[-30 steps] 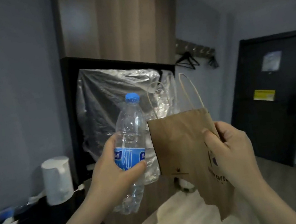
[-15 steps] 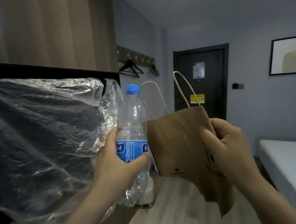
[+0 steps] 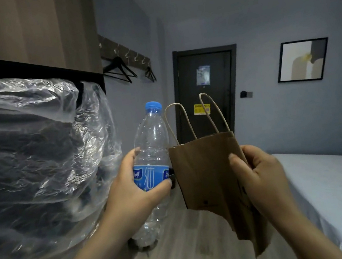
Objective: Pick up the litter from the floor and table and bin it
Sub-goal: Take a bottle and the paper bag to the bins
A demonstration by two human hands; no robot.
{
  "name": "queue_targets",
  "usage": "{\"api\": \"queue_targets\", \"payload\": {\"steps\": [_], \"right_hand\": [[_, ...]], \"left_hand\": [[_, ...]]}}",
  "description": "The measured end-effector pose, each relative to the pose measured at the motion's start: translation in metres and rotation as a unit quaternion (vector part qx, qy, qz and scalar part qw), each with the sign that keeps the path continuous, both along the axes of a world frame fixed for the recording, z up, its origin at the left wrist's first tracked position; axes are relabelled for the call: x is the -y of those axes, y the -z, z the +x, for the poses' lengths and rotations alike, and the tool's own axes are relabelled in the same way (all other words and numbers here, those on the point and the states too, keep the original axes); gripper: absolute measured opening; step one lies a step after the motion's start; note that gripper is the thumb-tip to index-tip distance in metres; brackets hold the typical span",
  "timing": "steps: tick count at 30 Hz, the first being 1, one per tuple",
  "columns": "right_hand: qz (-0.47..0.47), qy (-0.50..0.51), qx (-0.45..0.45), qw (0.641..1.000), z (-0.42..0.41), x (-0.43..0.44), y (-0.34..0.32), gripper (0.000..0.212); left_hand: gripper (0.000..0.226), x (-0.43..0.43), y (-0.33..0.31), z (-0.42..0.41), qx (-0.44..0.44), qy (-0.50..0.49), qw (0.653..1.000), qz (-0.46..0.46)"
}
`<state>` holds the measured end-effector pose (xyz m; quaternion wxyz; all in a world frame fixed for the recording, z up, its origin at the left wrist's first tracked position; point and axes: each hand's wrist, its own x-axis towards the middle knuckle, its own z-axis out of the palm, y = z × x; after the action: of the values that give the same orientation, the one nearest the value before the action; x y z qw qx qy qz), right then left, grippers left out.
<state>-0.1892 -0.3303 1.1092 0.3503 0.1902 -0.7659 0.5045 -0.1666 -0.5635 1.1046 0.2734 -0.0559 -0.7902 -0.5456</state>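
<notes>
The left hand (image 3: 131, 194) wraps its fingers and thumb around the blue label of a clear plastic bottle (image 3: 151, 141), which stands nearly upright with its blue cap (image 3: 152, 105) at twelve o'clock and looks empty. At three o'clock of the bottle, just beside it and perhaps brushing it, hangs a brown paper bag (image 3: 203, 169). The right hand (image 3: 260, 177) pinches the bag's right edge, thumb on the near face and fingers curled behind. The bag's two twisted handles (image 3: 177, 119) rise toward twelve o'clock, and its ragged lower corner droops toward five o'clock. Both items are held in the air above the pale wood floor (image 3: 180, 251), around the middle of the view. At nine o'clock a crinkled clear plastic sheet (image 3: 30, 151) covers something dark. Toward twelve o'clock, beyond the bag, stands a dark door (image 3: 201, 75) bearing a yellow notice. Black hangers (image 3: 119, 70) hang on a hook rail at eleven o'clock, a framed picture (image 3: 302, 60) hangs at two o'clock, and a bed (image 3: 330, 182) lies at four o'clock.
</notes>
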Motion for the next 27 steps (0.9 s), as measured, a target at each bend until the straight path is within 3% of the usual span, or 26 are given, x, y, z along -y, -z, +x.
{"api": "queue_targets", "payload": {"steps": [15,27], "right_hand": [[-0.013,0.03,0.022,0.999,-0.238,-0.08,0.004,0.017],[-0.014,0.043,0.076,0.996,-0.435,-0.09,0.03,0.018]], "left_hand": [[0.083,-0.046,0.012,-0.25,0.007,-0.008,1.0,-0.017],[0.078,-0.05,0.053,-0.45,0.035,-0.001,0.999,0.0]]}}
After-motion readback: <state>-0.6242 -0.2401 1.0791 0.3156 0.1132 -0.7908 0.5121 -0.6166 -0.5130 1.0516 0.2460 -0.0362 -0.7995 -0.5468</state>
